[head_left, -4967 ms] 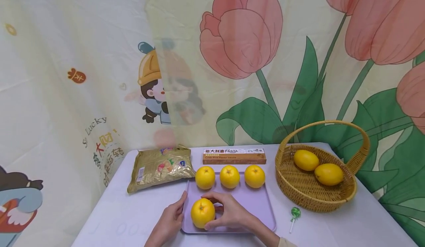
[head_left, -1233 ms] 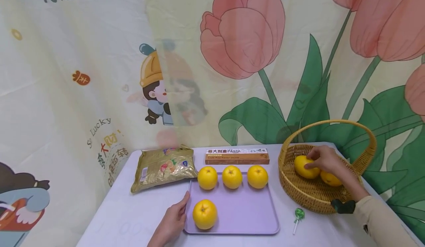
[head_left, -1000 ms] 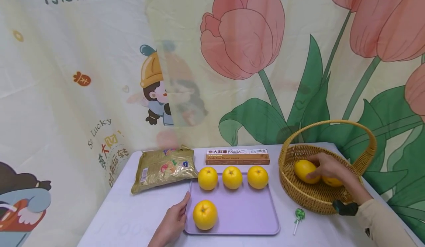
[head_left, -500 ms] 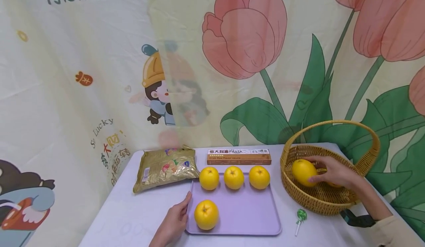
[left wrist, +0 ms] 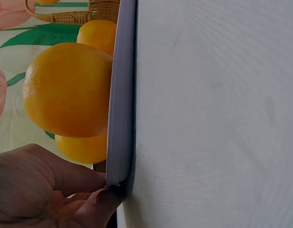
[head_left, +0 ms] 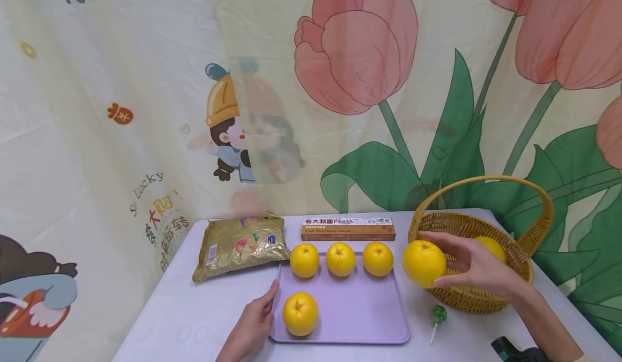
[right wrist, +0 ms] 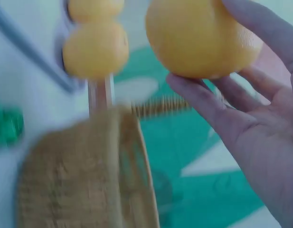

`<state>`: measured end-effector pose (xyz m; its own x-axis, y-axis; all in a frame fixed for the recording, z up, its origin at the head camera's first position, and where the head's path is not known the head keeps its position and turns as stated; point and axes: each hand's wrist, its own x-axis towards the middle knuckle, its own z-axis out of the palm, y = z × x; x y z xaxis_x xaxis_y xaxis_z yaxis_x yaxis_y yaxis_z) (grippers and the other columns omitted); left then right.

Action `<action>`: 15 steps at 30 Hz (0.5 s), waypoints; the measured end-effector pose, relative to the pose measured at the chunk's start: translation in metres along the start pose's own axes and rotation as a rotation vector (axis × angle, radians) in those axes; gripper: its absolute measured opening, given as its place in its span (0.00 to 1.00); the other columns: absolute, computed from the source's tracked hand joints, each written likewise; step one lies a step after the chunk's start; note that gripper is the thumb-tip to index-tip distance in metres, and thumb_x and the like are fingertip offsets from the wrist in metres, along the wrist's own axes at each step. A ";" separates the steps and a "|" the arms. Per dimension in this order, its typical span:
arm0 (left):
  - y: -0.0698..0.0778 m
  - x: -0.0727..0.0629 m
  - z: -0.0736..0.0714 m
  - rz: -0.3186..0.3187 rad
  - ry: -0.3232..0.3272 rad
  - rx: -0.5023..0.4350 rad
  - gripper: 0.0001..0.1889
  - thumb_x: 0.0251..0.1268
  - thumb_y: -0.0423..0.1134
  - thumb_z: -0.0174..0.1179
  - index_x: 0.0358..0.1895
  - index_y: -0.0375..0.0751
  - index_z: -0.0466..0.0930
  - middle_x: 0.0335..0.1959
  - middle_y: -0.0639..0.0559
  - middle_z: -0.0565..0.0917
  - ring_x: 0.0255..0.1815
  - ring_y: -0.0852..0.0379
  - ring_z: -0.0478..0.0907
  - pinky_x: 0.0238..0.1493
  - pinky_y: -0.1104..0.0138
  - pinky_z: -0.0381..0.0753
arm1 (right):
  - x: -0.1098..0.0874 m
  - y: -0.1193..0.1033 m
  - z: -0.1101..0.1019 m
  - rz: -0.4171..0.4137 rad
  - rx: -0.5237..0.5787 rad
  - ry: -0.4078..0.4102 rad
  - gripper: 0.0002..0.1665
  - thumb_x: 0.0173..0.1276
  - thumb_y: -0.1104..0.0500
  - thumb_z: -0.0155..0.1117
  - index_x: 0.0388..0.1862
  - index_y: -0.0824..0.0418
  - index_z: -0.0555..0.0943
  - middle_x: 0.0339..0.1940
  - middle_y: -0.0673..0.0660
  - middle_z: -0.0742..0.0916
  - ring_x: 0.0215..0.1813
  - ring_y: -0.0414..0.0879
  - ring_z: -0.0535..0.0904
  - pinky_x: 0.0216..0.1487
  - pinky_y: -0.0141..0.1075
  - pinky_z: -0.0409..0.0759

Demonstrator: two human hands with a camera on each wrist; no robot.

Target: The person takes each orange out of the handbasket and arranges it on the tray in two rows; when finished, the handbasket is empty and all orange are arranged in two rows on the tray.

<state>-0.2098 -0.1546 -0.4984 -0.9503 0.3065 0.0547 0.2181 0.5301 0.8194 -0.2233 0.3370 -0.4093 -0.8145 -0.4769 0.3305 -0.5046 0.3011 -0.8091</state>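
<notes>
My right hand [head_left: 478, 265] grips an orange [head_left: 424, 263] in front of the basket's left rim; in the right wrist view thumb and fingers curl round this orange [right wrist: 198, 38]. The wicker basket [head_left: 466, 300] holds another orange [head_left: 493, 247], partly hidden behind the hand. My left hand [head_left: 250, 319] pinches the left edge of the lilac tray [head_left: 359, 313]; the left wrist view has thumb and fingers on the tray's rim [left wrist: 120, 104]. Three oranges [head_left: 340, 260] stand in a row along the tray's back, and one orange [head_left: 300, 314] sits at its front left.
A gold snack bag [head_left: 243, 246] lies behind and left of the tray. The pasta box [head_left: 347, 229] stands behind the row of oranges. Between tray and basket, a green lollipop [head_left: 439, 316] lies on the white table [head_left: 180, 308]. A printed curtain hangs behind.
My right hand set the front orange on the tray and moved to the basket. It took hold of an orange there, then lifted it out leftward. My left hand stays at the tray.
</notes>
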 end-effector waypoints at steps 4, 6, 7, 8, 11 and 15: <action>-0.001 0.000 0.000 -0.003 -0.002 -0.004 0.35 0.64 0.12 0.53 0.78 0.17 0.62 0.79 0.22 0.62 0.78 0.26 0.66 0.74 0.44 0.69 | 0.009 -0.016 0.030 -0.023 0.052 -0.058 0.44 0.64 0.69 0.79 0.77 0.72 0.71 0.70 0.37 0.82 0.64 0.33 0.82 0.59 0.34 0.90; -0.001 -0.001 0.001 0.001 -0.001 -0.007 0.35 0.64 0.12 0.52 0.78 0.17 0.62 0.79 0.21 0.62 0.78 0.26 0.66 0.74 0.44 0.68 | 0.014 -0.021 0.044 -0.025 0.084 -0.080 0.43 0.63 0.68 0.80 0.76 0.70 0.72 0.70 0.45 0.82 0.64 0.35 0.82 0.60 0.36 0.90; -0.001 -0.001 0.001 0.002 0.000 -0.006 0.35 0.65 0.12 0.52 0.78 0.17 0.62 0.79 0.21 0.63 0.78 0.26 0.66 0.74 0.44 0.68 | 0.016 -0.022 0.051 -0.021 0.098 -0.089 0.43 0.63 0.67 0.81 0.75 0.69 0.73 0.70 0.51 0.82 0.65 0.35 0.82 0.61 0.36 0.90; -0.001 -0.001 0.001 0.003 0.001 -0.004 0.35 0.64 0.12 0.52 0.78 0.17 0.61 0.79 0.21 0.63 0.78 0.26 0.66 0.74 0.44 0.68 | 0.019 -0.023 0.057 -0.015 0.113 -0.096 0.43 0.62 0.66 0.82 0.75 0.68 0.73 0.71 0.56 0.82 0.65 0.34 0.81 0.62 0.36 0.89; 0.000 -0.001 0.000 -0.009 0.001 0.002 0.35 0.65 0.13 0.52 0.78 0.18 0.61 0.79 0.21 0.63 0.78 0.26 0.66 0.75 0.43 0.67 | 0.026 -0.022 0.076 -0.013 0.142 -0.105 0.44 0.60 0.65 0.83 0.74 0.69 0.74 0.70 0.71 0.81 0.67 0.33 0.80 0.66 0.33 0.86; 0.001 0.000 -0.001 -0.041 -0.011 0.010 0.35 0.66 0.14 0.53 0.79 0.19 0.61 0.79 0.22 0.64 0.79 0.26 0.65 0.75 0.42 0.68 | 0.031 -0.015 0.098 0.001 0.174 -0.103 0.46 0.58 0.64 0.85 0.73 0.73 0.75 0.69 0.76 0.81 0.66 0.32 0.80 0.68 0.27 0.81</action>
<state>-0.2101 -0.1543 -0.4972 -0.9561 0.2927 0.0149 0.1811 0.5500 0.8153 -0.2131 0.2369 -0.4339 -0.7771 -0.5612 0.2850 -0.4393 0.1592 -0.8841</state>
